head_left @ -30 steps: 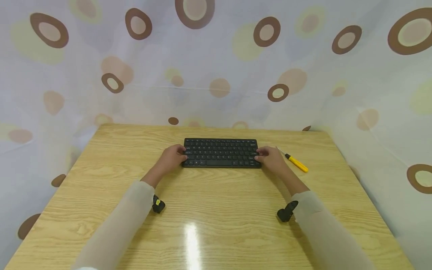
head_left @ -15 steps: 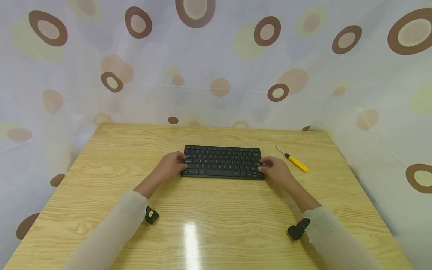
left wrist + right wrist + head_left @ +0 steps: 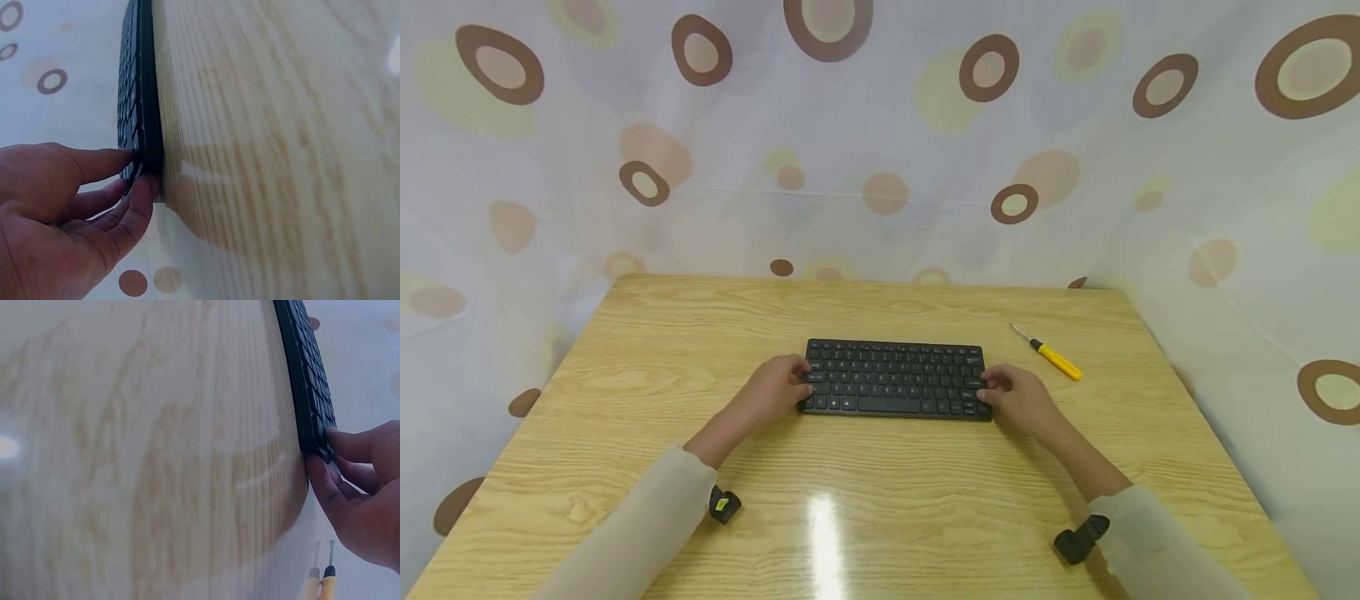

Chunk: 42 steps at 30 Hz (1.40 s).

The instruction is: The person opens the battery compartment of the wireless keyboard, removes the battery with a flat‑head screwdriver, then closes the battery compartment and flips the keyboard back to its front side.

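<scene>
A black keyboard (image 3: 891,379) lies lengthwise across the middle of the table in the head view, keys facing up. My left hand (image 3: 771,390) pinches its left end, thumb on top of the corner keys and the other fingers at the edge. At the opposite end, my right hand (image 3: 1018,402) holds the keyboard the same way. The left wrist view shows the left thumb (image 3: 103,164) pressed on the keys, with fingertips under the edge. In the right wrist view the keyboard's corner (image 3: 315,440) sits between thumb and fingers.
A screwdriver (image 3: 1060,362) with a yellow handle lies on the wooden table (image 3: 895,500), to the right of the keyboard and beyond my right hand. Behind the table hangs a patterned cloth (image 3: 880,150). Each sleeve carries a small black wrist camera (image 3: 1081,540).
Both hands have drawn the keyboard toward me, from farther back on the table to nearer its middle. My grip at both ends is the same. The screwdriver has stayed put.
</scene>
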{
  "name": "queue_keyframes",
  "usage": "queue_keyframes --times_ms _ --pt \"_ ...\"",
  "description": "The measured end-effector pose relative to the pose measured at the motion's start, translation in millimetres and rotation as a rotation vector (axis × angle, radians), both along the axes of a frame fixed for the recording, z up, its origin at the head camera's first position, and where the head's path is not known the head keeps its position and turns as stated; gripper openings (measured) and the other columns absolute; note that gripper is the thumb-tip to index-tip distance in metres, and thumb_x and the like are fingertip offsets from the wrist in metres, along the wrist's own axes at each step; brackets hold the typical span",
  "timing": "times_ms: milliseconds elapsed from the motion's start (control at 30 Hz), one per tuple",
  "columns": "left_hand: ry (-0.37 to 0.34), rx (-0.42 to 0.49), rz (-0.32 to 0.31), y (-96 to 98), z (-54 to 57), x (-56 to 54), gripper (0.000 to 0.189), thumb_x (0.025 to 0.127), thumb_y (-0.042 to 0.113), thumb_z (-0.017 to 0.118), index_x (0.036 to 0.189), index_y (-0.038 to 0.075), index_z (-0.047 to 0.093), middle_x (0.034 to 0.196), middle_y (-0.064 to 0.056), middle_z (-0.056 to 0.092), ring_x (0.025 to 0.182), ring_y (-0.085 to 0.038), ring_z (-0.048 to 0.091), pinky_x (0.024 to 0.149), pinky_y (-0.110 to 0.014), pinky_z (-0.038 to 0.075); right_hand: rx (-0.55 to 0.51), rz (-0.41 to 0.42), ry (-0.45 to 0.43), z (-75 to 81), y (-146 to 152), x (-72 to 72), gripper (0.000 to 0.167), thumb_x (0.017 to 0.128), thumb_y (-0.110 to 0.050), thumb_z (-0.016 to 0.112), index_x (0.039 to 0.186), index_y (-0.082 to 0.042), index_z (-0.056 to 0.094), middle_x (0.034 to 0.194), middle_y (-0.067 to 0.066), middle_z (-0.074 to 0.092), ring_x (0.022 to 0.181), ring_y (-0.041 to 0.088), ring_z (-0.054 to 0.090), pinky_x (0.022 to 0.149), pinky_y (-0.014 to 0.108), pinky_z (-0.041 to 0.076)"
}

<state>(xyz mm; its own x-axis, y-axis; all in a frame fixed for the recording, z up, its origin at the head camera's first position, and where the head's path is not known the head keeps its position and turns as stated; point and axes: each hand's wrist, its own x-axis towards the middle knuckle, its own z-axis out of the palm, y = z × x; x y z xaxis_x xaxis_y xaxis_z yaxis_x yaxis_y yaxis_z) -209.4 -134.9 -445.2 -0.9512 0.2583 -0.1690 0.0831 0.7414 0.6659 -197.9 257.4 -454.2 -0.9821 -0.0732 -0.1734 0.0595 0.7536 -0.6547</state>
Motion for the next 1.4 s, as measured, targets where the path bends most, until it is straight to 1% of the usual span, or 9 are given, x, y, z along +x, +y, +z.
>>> queue_keyframes --times_ms 167,300,400,500,667,767,1067,1300,1400 --pt "0.004 -0.011 -0.011 1.6 2.9 6.4 0.034 0.097 0.013 0.067 0.127 -0.002 0.061 0.125 -0.017 0.065 0.108 -0.027 0.067 0.09 -0.04 0.056 -0.001 0.009 0.012 1.0 2.2 5.5 0.034 0.098 -0.017 0.067 0.128 -0.002 0.062 0.116 0.015 0.065 0.105 0.027 0.059 0.089 0.039 0.049" --pt "0.015 -0.022 -0.019 -1.0 4.3 7.4 0.033 0.097 0.015 0.066 0.126 -0.001 0.063 0.123 -0.017 0.067 0.106 -0.026 0.067 0.088 -0.038 0.056 -0.012 0.006 0.019 0.8 3.3 8.9 0.036 0.098 -0.018 0.068 0.129 -0.002 0.061 0.116 0.015 0.065 0.104 0.027 0.059 0.089 0.038 0.049" --pt "0.014 -0.012 -0.011 -5.5 3.9 2.7 0.03 0.099 0.017 0.065 0.124 0.002 0.064 0.12 -0.014 0.068 0.104 -0.024 0.067 0.087 -0.038 0.056 -0.024 0.003 0.023 0.2 6.0 13.5 0.037 0.097 -0.018 0.069 0.129 -0.001 0.061 0.116 0.015 0.065 0.102 0.026 0.06 0.088 0.037 0.049" --pt "0.008 0.021 0.011 -9.7 3.1 -5.9 0.03 0.1 0.019 0.063 0.125 0.002 0.063 0.118 -0.013 0.068 0.105 -0.025 0.065 0.088 -0.039 0.055 -0.029 0.007 0.017 0.3 9.1 20.0 0.037 0.096 -0.017 0.07 0.129 -0.001 0.061 0.114 0.014 0.067 0.101 0.025 0.062 0.087 0.037 0.051" --pt "-0.007 0.081 0.044 -13.4 0.5 -21.0 0.039 0.102 0.02 0.061 0.134 0.0 0.056 0.123 -0.018 0.066 0.112 -0.03 0.066 0.093 -0.044 0.055 -0.033 0.015 -0.01 -0.3 10.8 27.1 0.037 0.096 -0.019 0.07 0.128 -0.003 0.063 0.111 0.011 0.067 0.099 0.023 0.061 0.085 0.034 0.05" --pt "-0.025 0.107 0.056 -13.4 -0.6 -26.5 0.043 0.102 0.02 0.061 0.139 0.0 0.053 0.126 -0.021 0.065 0.113 -0.031 0.066 0.095 -0.045 0.054 -0.057 0.015 -0.015 -1.9 10.0 28.7 0.039 0.095 -0.019 0.071 0.13 -0.004 0.062 0.113 0.011 0.066 0.101 0.022 0.061 0.087 0.035 0.05" --pt "-0.078 0.185 0.066 -8.4 -2.6 -31.0 0.047 0.102 0.016 0.06 0.144 -0.001 0.048 0.127 -0.023 0.065 0.101 -0.027 0.072 0.09 -0.04 0.057 -0.043 0.016 0.026 -5.5 4.7 30.9 0.041 0.094 -0.014 0.072 0.132 -0.002 0.061 0.118 0.014 0.065 0.102 0.023 0.063 0.092 0.042 0.053" --pt "-0.08 0.208 0.074 -8.5 -3.7 -32.1 0.048 0.102 0.016 0.06 0.145 -0.001 0.047 0.124 -0.022 0.066 0.101 -0.026 0.071 0.089 -0.039 0.057 -0.011 0.004 0.038 -4.9 1.3 31.5 0.04 0.094 -0.012 0.071 0.131 -0.001 0.061 0.12 0.017 0.063 0.101 0.024 0.062 0.092 0.045 0.051" --pt "-0.074 0.243 0.086 -9.1 -1.2 -32.5 0.048 0.102 0.016 0.06 0.145 0.0 0.048 0.123 -0.022 0.066 0.101 -0.027 0.07 0.086 -0.037 0.056 -0.011 0.0 0.04 -4.6 -0.4 30.9 0.039 0.094 -0.01 0.071 0.131 -0.001 0.061 0.121 0.017 0.062 0.104 0.026 0.061 0.093 0.046 0.051"
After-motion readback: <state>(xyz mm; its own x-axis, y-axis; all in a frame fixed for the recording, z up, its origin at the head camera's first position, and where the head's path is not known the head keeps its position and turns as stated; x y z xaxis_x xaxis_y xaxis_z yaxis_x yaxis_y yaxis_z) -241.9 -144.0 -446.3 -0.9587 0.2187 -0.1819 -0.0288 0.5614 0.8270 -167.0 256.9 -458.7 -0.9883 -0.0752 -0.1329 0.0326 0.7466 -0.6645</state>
